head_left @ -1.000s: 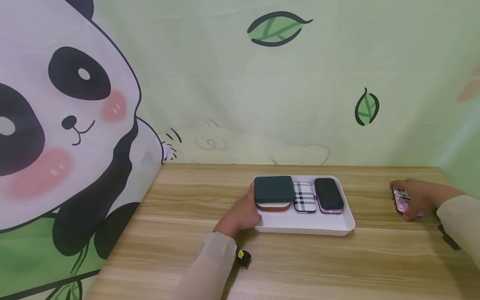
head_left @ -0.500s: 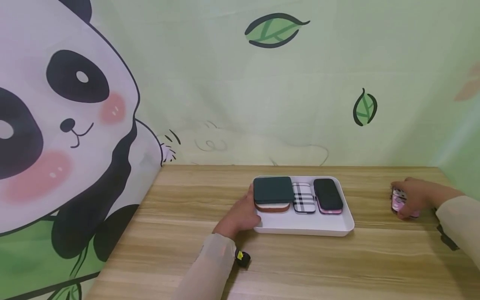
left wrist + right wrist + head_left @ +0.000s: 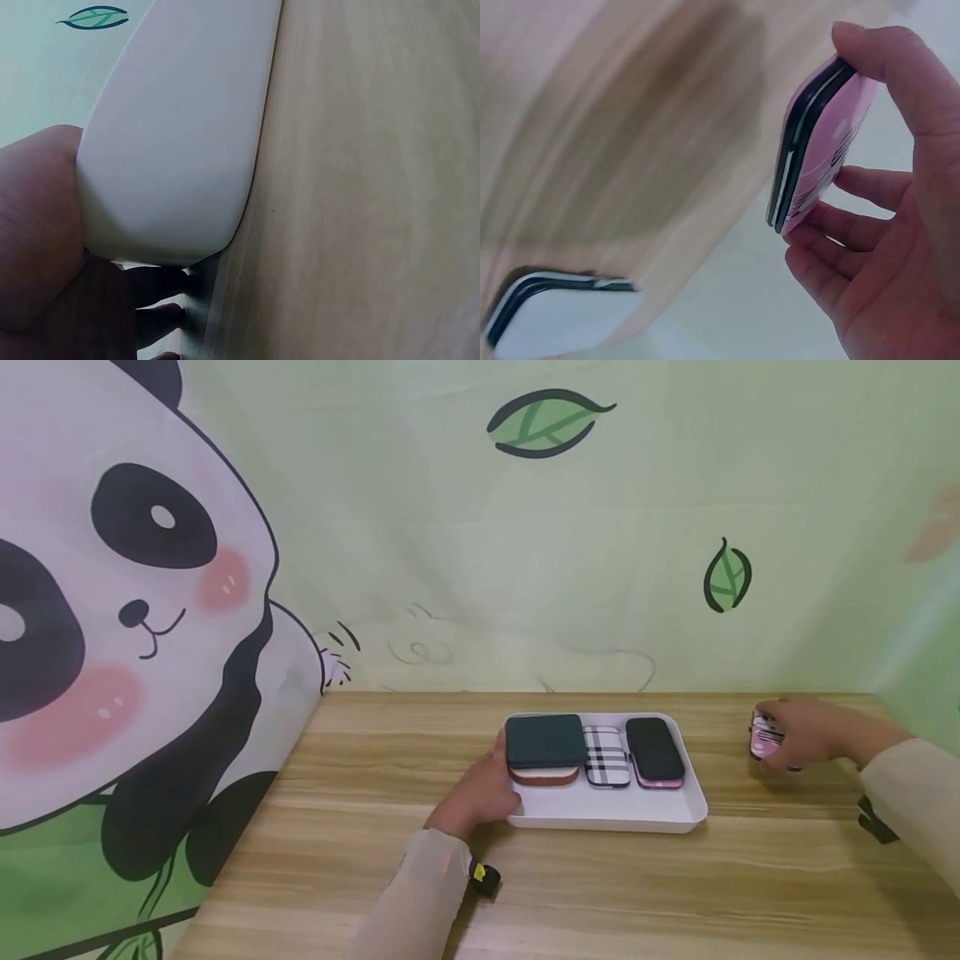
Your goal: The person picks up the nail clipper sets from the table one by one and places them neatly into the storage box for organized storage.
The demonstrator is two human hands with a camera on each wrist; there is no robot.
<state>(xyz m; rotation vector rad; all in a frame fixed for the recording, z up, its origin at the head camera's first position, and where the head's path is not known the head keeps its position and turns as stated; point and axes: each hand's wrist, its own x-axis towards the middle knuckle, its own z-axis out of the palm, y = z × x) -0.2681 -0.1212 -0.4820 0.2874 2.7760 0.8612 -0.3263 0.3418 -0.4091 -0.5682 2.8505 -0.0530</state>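
Note:
My right hand (image 3: 806, 731) pinches a pink hinged case (image 3: 829, 142) with dark rims and a printed pattern. In the right wrist view the thumb is on one end and the fingers on the other, and the case is shut. My left hand (image 3: 480, 781) grips the left end of a white tray (image 3: 607, 810), thumb at the near corner. In the tray a dark green flat case (image 3: 546, 741) lies on a white-and-brown one (image 3: 543, 779). Beside it are a plaid case (image 3: 607, 756) and a black case (image 3: 654, 748) on top of a pink one (image 3: 660, 783).
In the right wrist view a white case (image 3: 562, 319) with dark rims is at the lower left; it cannot be made out in the head view. A panda-print cloth (image 3: 420, 527) hangs behind the wooden table (image 3: 637, 893).
My right hand has moved left and slightly away from me with the pink case, toward the tray. The left hand and the tray have stayed put.

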